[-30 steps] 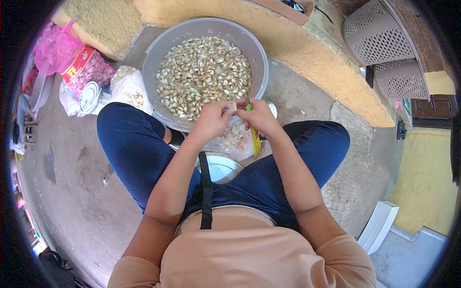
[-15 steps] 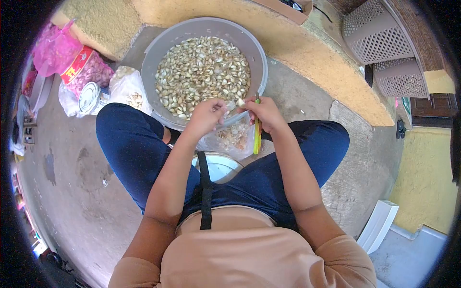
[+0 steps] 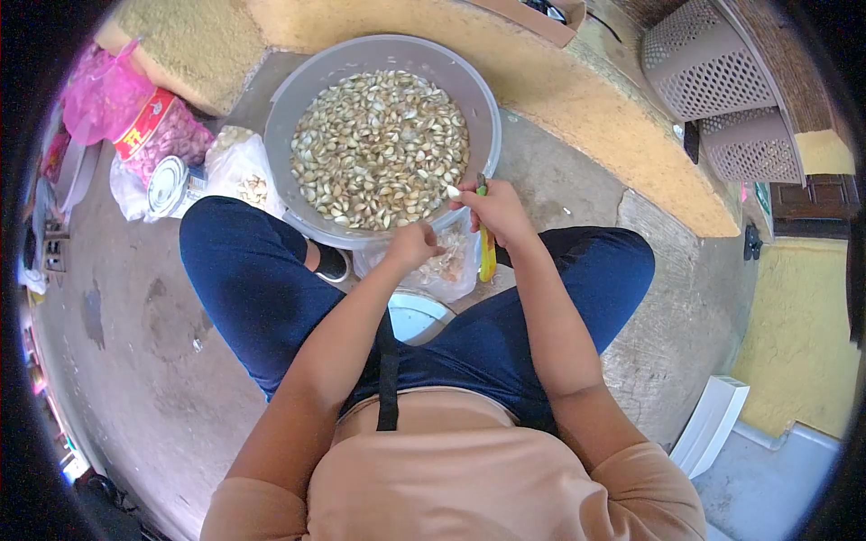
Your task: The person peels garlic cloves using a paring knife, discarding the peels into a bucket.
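My right hand [image 3: 498, 215] is closed round a small knife with a yellow-green handle [image 3: 487, 252]. A pale garlic clove [image 3: 454, 192] is pinched at its fingertips, by the near rim of a grey tub [image 3: 494, 135]. Many garlic cloves [image 3: 379, 144] fill the tub, seemingly in water. My left hand [image 3: 417, 246] hangs just outside the tub over a clear plastic bag of peelings [image 3: 448, 269]. Its fingers point toward the bag and look loosely apart, and no clove shows in them.
Pink net sacks [image 3: 167, 140], a tin [image 3: 168, 186] and a white bag [image 3: 236, 167] stand left of the tub. A yellow ledge [image 3: 613, 135] curves behind it. Perforated grey baskets [image 3: 713, 63] are at upper right. A pale round lid or basin [image 3: 417, 316] lies between my legs.
My left hand has moved away from the clove, down and toward the peelings bag. My right hand stays near the rim, holding the knife and clove.
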### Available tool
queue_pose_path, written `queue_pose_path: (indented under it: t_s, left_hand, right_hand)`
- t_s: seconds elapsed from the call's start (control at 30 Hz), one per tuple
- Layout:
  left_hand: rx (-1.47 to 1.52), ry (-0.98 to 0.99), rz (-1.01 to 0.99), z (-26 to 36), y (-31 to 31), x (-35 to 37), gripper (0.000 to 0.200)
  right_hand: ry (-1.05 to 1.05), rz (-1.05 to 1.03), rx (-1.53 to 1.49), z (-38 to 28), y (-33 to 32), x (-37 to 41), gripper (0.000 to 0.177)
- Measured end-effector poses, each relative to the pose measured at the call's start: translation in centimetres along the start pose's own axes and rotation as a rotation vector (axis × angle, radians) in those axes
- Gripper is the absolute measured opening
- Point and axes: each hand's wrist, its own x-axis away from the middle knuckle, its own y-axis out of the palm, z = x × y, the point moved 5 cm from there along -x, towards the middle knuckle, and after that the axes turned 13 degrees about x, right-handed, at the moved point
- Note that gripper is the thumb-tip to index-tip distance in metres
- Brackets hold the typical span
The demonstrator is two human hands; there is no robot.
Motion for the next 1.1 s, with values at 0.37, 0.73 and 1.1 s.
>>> queue_pose_path:
  t_s: [0.37,0.73,1.1]
  left_hand:
    - [-0.102,0.079,0.045,-2.2,1.0,-1.1,0.017]
    - [0.629,-0.638,-0.183,-1.8,1.4,1.6,0.011]
    - [0.847,-0.063,-0.171,-0.5,0.6,0.5,0.012]
  right_hand:
    - [0.023,0.034,0.101,1.6,0.0,-2.2,0.02]
    - [-0.072,0.005,0.862,7.4,4.6,-10.0,0.016]
    - [-0.683,-0.188,0.687,-17.5,17.8,-7.2,0.026]
